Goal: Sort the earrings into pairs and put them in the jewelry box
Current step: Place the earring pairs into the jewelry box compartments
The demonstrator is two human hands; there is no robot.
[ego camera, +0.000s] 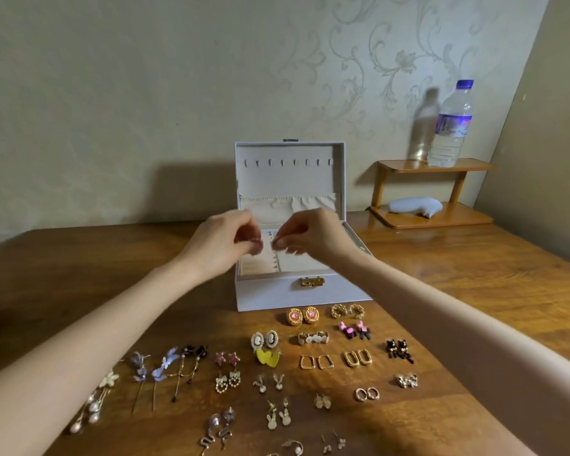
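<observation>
Toward the near-left corner of the brown wooden table [79,274] lie long pearl-drop earrings under a pale flower [94,403], and beside them purple butterfly drops on thin wires [155,368]. These look light, springy and quick to tangle, so they are probably best lifted by the top ornament or post, not by the dangling end. The left hand [222,246] hovers over the open tray of the white jewelry box with a gold clasp [267,292], which stands mid-table toward the far edge with its lid upright. Its fingers are drawn together as if pinching, but blur hides whether anything is between them. The right hand [311,240] mirrors it just beside, fingers likewise bunched, and I cannot tell what they hold, if anything. Further right, gold rectangular hoops [357,358] and black cat studs [398,350] lie paired near the box's front. Small, hard and likely slippery, they would want a fingertip pinch across the body
</observation>
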